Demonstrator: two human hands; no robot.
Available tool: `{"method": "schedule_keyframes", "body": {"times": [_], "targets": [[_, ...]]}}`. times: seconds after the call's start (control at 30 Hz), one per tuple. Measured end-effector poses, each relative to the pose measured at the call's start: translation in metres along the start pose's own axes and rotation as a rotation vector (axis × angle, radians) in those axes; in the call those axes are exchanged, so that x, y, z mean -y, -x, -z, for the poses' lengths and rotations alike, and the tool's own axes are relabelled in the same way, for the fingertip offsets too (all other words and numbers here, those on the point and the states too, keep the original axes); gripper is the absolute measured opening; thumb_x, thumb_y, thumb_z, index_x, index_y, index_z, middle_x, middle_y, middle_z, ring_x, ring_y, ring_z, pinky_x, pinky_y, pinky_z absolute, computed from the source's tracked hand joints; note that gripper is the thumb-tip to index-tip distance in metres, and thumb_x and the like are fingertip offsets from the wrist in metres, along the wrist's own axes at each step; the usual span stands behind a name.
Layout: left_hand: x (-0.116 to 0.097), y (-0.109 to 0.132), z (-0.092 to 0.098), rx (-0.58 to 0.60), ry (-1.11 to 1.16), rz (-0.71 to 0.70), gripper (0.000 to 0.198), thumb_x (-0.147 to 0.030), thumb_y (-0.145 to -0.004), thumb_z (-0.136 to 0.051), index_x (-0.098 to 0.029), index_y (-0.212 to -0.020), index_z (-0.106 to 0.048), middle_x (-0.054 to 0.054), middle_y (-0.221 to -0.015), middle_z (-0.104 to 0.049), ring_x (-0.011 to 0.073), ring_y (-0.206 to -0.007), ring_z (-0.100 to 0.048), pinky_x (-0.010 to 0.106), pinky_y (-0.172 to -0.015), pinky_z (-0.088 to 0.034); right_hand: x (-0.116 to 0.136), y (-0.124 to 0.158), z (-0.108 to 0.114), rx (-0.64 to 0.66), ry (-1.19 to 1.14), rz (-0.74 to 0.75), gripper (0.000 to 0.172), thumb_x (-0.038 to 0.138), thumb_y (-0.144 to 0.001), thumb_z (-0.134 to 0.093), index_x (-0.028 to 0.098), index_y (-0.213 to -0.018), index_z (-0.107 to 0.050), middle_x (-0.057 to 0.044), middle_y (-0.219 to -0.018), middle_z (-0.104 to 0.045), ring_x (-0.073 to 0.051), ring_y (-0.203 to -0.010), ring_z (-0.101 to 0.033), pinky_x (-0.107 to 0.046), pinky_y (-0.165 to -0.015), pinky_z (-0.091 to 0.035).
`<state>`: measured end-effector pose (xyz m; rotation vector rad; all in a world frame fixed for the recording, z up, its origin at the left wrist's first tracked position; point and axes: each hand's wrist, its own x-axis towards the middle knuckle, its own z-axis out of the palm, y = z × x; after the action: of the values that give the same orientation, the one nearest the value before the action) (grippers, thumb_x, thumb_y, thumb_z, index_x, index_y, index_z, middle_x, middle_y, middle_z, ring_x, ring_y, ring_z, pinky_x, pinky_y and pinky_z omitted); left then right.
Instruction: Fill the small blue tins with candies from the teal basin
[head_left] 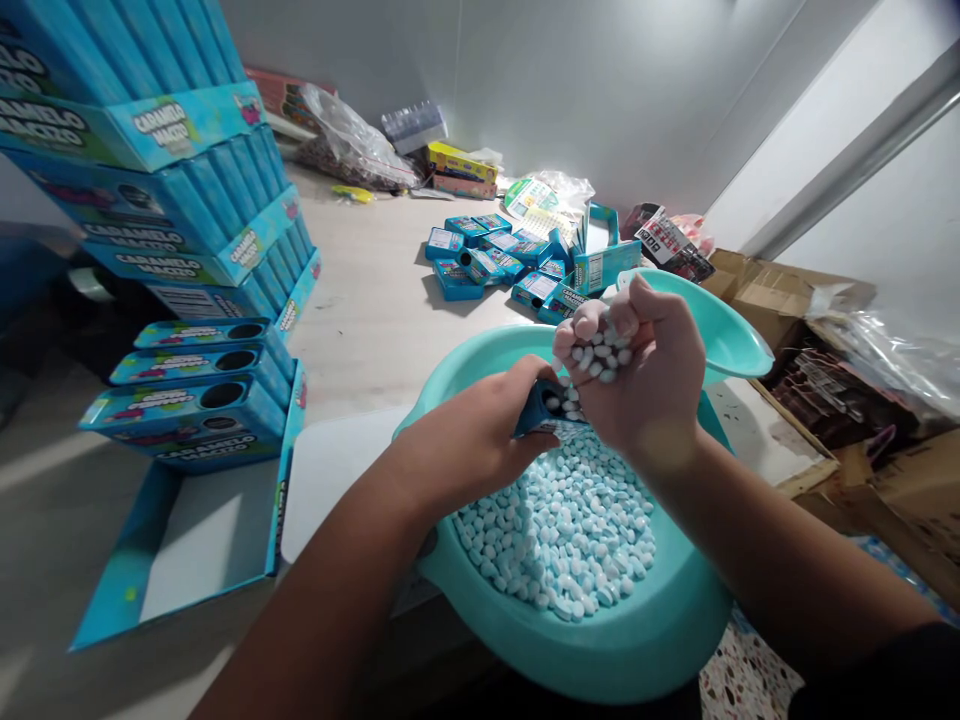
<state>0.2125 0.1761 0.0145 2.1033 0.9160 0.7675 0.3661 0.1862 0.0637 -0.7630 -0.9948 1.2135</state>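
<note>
My left hand [480, 430] grips a small blue candy box [534, 412], its open end turned toward my right hand. White candies show in the opening. My right hand [645, 370] is cupped around a handful of white candies [602, 355], close beside the box, and a few candies lie between hand and box. Both hands are above a teal basin [600, 660] that holds a heap of white and pale blue candies [555, 540].
Stacked display cartons [187, 250] of blue boxes rise at left, above a partly filled display tray [202, 540]. Loose blue boxes [502, 255] lie at the table's back. A second teal basin [720, 335] stands behind my right hand. Cardboard cartons [892, 510] are at right.
</note>
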Motion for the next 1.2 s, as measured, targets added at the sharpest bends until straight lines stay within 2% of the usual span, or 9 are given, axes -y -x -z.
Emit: {"method": "schedule_keyframes", "body": {"times": [0.27,0.43,0.6,0.7,0.77,0.9,0.97,1.1,1.2], "targets": [[-0.002,0.001,-0.001,-0.004,-0.099,0.072,0.037,-0.034,-0.087,-0.067,-0.025,-0.117,-0.048,0.003,-0.112,-0.064,0.0251,-0.096,-0.063,0.033,-0.069,-0.043,-0.001,0.002,0.002,0.160,0.107,0.031,0.042,0.047,-0.089,-0.055,0.023,-0.055,-0.046,-0.002,-0.088,-0.074,-0.021,-0.092,-0.070,-0.039,-0.087,-0.055],[-0.001,-0.001,-0.001,-0.033,-0.108,0.081,0.036,-0.033,-0.086,-0.067,-0.024,-0.115,-0.046,0.003,-0.105,-0.063,0.0219,-0.089,-0.061,0.033,-0.070,-0.042,0.000,0.003,0.002,0.235,0.146,0.080,0.042,0.051,-0.091,-0.052,0.024,-0.058,-0.054,-0.002,-0.096,-0.074,-0.023,-0.099,-0.070,-0.045,-0.098,-0.052],[0.002,-0.002,-0.003,-0.076,-0.106,0.110,0.038,-0.033,-0.083,-0.069,-0.023,-0.111,-0.045,0.002,-0.097,-0.062,0.0210,-0.086,-0.060,0.033,-0.068,-0.042,0.002,0.003,0.001,0.295,0.288,0.137,0.049,0.056,-0.098,-0.039,0.024,-0.067,-0.060,-0.004,-0.104,-0.072,-0.023,-0.108,-0.067,-0.044,-0.097,-0.052],[0.001,0.000,-0.003,-0.096,-0.054,0.124,0.036,-0.032,-0.084,-0.068,-0.023,-0.109,-0.043,0.001,-0.093,-0.062,0.0199,-0.083,-0.060,0.033,-0.069,-0.043,0.007,-0.001,0.008,0.261,0.511,0.258,0.042,0.049,-0.100,-0.040,0.023,-0.080,-0.065,-0.005,-0.105,-0.070,-0.020,-0.106,-0.065,-0.038,-0.091,-0.052],[-0.001,0.000,-0.002,-0.136,-0.040,0.143,0.036,-0.031,-0.085,-0.068,-0.023,-0.110,-0.043,0.001,-0.094,-0.062,0.0195,-0.083,-0.060,0.032,-0.069,-0.044,0.012,-0.005,0.017,0.253,0.805,0.340,0.028,0.041,-0.097,-0.050,0.021,-0.086,-0.068,-0.005,-0.098,-0.069,-0.018,-0.097,-0.064,-0.033,-0.082,-0.050],[-0.002,-0.001,-0.001,-0.240,-0.058,0.172,0.035,-0.029,-0.085,-0.069,-0.023,-0.108,-0.044,0.000,-0.088,-0.060,0.0170,-0.075,-0.058,0.029,-0.063,-0.042,0.017,-0.009,0.036,0.319,1.385,0.203,0.020,0.035,-0.092,-0.060,0.020,-0.084,-0.069,-0.001,-0.075,-0.065,-0.014,-0.067,-0.056,-0.029,-0.061,-0.040],[-0.002,-0.001,-0.001,-0.255,-0.055,0.175,0.035,-0.028,-0.084,-0.070,-0.023,-0.106,-0.043,0.000,-0.086,-0.060,0.0163,-0.073,-0.058,0.028,-0.061,-0.042,0.016,-0.009,0.037,0.347,1.500,0.145,0.018,0.030,-0.093,-0.058,0.019,-0.084,-0.069,-0.001,-0.073,-0.065,-0.014,-0.064,-0.054,-0.030,-0.059,-0.036],[0.000,-0.002,-0.003,-0.268,-0.065,0.175,0.036,-0.027,-0.083,-0.070,-0.023,-0.106,-0.042,0.000,-0.087,-0.060,0.0171,-0.075,-0.060,0.028,-0.062,-0.043,0.013,-0.001,0.024,0.362,1.645,0.228,0.028,0.019,-0.096,-0.050,0.016,-0.075,-0.068,-0.006,-0.079,-0.063,-0.017,-0.075,-0.056,-0.031,-0.066,-0.035],[0.000,-0.002,-0.003,-0.254,-0.096,0.176,0.036,-0.026,-0.083,-0.068,-0.023,-0.107,-0.042,0.001,-0.088,-0.061,0.0194,-0.079,-0.061,0.030,-0.063,-0.043,0.009,0.008,0.013,0.375,1.721,0.258,0.032,0.014,-0.095,-0.048,0.016,-0.069,-0.066,-0.007,-0.077,-0.060,-0.017,-0.072,-0.053,-0.032,-0.063,-0.032]]}}
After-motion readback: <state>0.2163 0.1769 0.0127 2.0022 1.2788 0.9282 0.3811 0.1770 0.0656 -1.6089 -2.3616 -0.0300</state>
